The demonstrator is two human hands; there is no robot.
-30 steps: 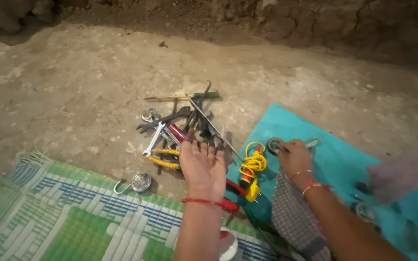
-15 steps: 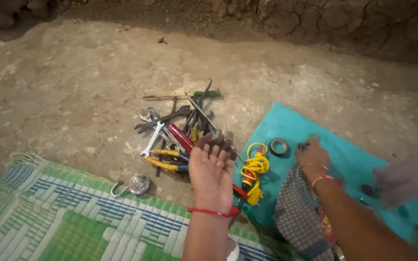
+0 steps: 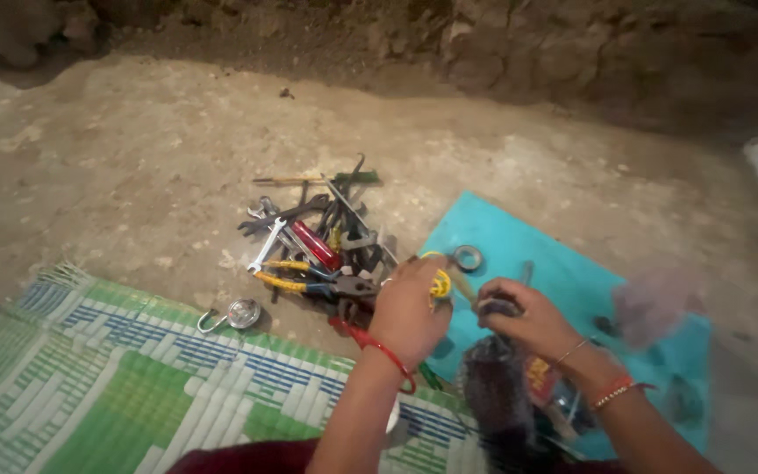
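In the head view, a yellow cord (image 3: pixel 439 283) is gripped by the left hand (image 3: pixel 410 309), low in the middle of the frame. A small dark part (image 3: pixel 497 307) is pinched by the right hand (image 3: pixel 524 318), just beside the left. Nothing looks joined yet. A tool pile (image 3: pixel 313 237) is left untouched above the hands. A tape roll (image 3: pixel 467 258) is laid on the blue sheet (image 3: pixel 563 254). A striped mat (image 3: pixel 116 377) is spread at the lower left. A dirt floor (image 3: pixel 133 149) and a rough stone wall (image 3: pixel 572 53) are seen at the top.
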